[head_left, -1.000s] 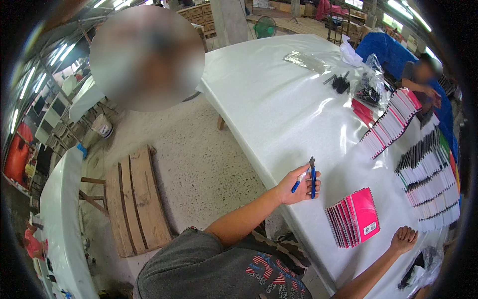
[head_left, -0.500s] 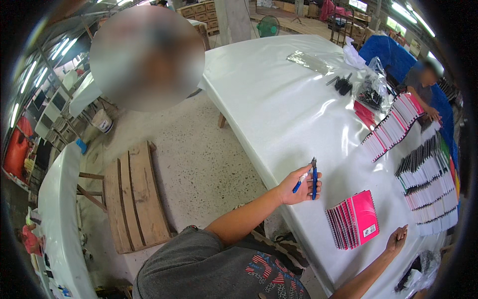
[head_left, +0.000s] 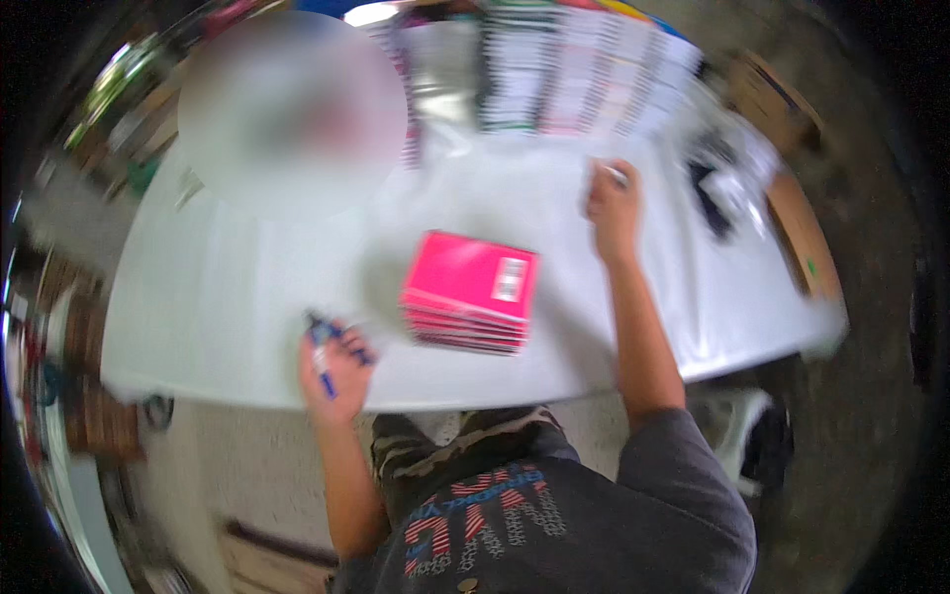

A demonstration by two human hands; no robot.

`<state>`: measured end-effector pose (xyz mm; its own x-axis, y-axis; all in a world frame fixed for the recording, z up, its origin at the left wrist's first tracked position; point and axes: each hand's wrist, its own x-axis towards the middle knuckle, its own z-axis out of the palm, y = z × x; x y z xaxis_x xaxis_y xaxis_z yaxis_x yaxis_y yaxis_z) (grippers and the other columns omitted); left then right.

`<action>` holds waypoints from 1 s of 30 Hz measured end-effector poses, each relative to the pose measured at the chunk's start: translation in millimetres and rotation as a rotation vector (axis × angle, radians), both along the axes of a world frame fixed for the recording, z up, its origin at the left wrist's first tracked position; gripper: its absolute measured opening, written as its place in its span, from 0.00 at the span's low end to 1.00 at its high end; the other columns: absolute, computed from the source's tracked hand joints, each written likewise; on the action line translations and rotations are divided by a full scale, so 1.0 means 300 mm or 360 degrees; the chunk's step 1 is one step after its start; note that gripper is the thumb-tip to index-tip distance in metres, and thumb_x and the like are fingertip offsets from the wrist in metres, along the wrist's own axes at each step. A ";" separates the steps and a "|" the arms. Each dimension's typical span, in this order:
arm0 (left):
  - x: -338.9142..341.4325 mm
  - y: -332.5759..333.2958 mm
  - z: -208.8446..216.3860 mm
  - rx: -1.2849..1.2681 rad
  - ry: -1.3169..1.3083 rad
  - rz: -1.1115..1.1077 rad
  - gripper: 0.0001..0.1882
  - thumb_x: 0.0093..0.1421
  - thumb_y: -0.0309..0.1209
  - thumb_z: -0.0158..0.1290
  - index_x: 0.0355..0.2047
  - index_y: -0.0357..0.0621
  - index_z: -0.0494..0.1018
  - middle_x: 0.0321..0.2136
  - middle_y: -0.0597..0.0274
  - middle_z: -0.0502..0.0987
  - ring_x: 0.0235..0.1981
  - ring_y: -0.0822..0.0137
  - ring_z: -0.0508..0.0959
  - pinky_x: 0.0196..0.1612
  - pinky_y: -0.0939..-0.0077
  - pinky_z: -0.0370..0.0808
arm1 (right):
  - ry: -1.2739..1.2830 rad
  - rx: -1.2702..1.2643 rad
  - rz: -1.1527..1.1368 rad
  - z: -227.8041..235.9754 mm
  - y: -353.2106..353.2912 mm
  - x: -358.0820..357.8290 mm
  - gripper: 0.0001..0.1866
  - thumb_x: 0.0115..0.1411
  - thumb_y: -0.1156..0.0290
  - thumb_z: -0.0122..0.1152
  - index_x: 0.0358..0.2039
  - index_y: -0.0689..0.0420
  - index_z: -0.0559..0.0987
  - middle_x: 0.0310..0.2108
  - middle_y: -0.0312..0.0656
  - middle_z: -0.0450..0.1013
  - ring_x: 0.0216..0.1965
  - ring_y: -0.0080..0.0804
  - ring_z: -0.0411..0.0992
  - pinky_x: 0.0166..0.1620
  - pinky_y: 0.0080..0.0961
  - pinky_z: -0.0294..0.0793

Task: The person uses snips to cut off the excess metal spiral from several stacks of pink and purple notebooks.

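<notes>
My left hand (head_left: pixel 334 371) is near the table's front edge, palm up. Its fingers curl over blue-handled cutting pliers (head_left: pixel 323 368), blurred by motion. Right of it lies a slanting stack of pink spiral notebooks (head_left: pixel 470 272), each with a pale label area visible only on the top one. Farther off to the right, my right hand (head_left: pixel 616 198) is closed above the table, apart from the notebooks. A small pale spot shows between its fingers; what it holds, if anything, is too blurred to make out.
The white-covered table (head_left: pixel 237 297) spans the view. Rows of spiral-bound notebooks (head_left: pixel 579 74) line its far side. A clear plastic bag (head_left: pixel 737 168) with black contents lies at the right, near cardboard boxes (head_left: pixel 777 99). A white stool (head_left: pixel 737 426) stands below the right edge.
The view has swung to the right, so the table now lies straight ahead. The pliers stay in my left hand. My right hand has reached farther over the table, toward the notebook rows.
</notes>
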<state>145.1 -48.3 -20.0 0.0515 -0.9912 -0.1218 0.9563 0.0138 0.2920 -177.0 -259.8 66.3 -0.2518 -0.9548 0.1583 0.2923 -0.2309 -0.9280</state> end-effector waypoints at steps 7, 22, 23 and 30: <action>-0.023 0.015 0.051 0.0092 -0.0196 0.0034 0.23 0.63 0.49 0.42 0.46 0.42 0.64 0.36 0.62 0.65 0.37 0.68 0.66 0.44 0.70 0.64 | 0.1249 -0.1276 -0.0841 0.099 0.107 -0.166 0.14 0.46 0.73 0.71 0.19 0.58 0.69 0.19 0.36 0.67 0.19 0.24 0.62 0.22 0.19 0.62; -0.023 0.005 0.035 0.0003 -0.0107 -0.0002 0.23 0.63 0.48 0.42 0.46 0.41 0.64 0.36 0.61 0.64 0.39 0.67 0.66 0.47 0.69 0.64 | 0.1983 -0.0545 -0.1722 0.007 -0.121 -0.629 0.35 0.54 0.44 0.55 0.57 0.51 0.65 0.62 0.53 0.51 0.65 0.51 0.43 0.62 0.46 0.40; -0.028 0.006 0.041 0.0013 -0.0106 -0.0001 0.23 0.63 0.48 0.42 0.46 0.41 0.64 0.36 0.61 0.64 0.39 0.67 0.66 0.47 0.69 0.64 | 0.1955 -0.0631 -0.1445 0.040 -0.102 -0.551 0.33 0.54 0.47 0.57 0.56 0.52 0.66 0.60 0.52 0.55 0.63 0.49 0.48 0.62 0.43 0.45; -0.032 0.047 0.029 -0.0028 -0.0228 -0.0240 0.25 0.63 0.52 0.38 0.45 0.42 0.66 0.31 0.62 0.67 0.32 0.67 0.67 0.41 0.71 0.64 | 0.1706 -0.0891 0.1004 0.224 0.209 0.038 0.28 0.53 0.54 0.61 0.52 0.53 0.72 0.56 0.45 0.65 0.60 0.48 0.57 0.61 0.41 0.51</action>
<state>135.4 -34.1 -11.4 -0.0821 -0.9909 -0.1063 0.8967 -0.1200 0.4261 -165.6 -197.2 133.6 0.6894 -0.6045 0.3990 -0.3106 -0.7444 -0.5912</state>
